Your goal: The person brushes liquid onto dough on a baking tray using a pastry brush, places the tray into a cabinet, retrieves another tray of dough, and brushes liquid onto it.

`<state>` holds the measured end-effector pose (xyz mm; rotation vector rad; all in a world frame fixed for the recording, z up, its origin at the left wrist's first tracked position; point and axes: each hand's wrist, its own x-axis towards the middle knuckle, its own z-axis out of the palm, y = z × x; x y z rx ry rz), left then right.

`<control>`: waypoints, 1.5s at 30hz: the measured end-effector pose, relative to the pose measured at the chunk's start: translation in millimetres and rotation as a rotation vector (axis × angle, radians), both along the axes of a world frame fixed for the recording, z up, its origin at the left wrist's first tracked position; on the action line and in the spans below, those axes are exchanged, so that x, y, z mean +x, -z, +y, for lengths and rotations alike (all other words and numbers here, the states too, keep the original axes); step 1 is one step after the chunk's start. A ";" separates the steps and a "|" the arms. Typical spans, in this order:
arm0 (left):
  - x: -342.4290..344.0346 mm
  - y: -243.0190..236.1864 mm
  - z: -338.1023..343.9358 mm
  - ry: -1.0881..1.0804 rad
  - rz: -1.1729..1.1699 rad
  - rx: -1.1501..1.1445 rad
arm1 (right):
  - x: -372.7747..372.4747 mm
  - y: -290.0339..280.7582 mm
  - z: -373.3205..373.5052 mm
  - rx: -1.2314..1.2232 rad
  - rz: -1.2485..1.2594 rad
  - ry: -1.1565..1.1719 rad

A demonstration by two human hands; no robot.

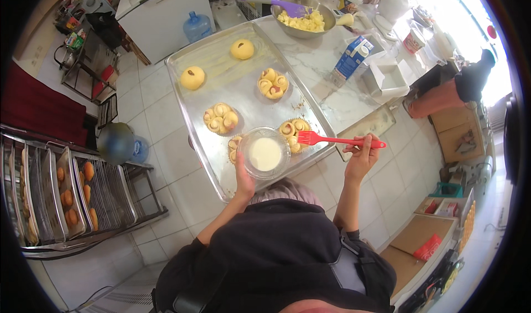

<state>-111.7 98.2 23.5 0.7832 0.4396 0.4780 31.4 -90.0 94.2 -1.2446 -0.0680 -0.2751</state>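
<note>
My left hand (pixel 244 178) grips a clear bowl (pixel 251 170) of pale creamy liquid by its left side, above the near part of a large metal baking tray (pixel 251 100). In my right hand (pixel 362 157) is a red pastry brush (pixel 338 140), held by its handle. The bristles touch or hover just over a flower-shaped bun (pixel 290 129) right of the bowl; I cannot tell which. Another bun (pixel 232 146) is partly hidden by the bowl. Farther up the tray lie two more shaped buns (pixel 220 118) (pixel 272 84) and two round smooth ones (pixel 192 78) (pixel 241 49).
Behind the tray, a marble counter (pixel 310 55) holds a metal bowl (pixel 304 33) with yellow chunks and a purple spatula, a blue carton (pixel 352 59) and a white box (pixel 385 79). At left stands a rack (pixel 130 194) of baked goods. Another person (pixel 451 94) is at right.
</note>
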 end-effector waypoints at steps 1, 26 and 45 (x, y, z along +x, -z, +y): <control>2.2 -0.6 -2.0 0.021 -0.002 -0.022 | -4.1 -3.7 4.4 0.005 0.024 -0.063; -7.4 -7.7 13.2 -0.131 0.036 -0.021 | 26.8 67.2 27.0 0.068 0.116 0.001; -5.3 -20.0 13.9 -0.166 0.014 -0.077 | 37.3 47.4 -3.5 -0.166 0.091 0.035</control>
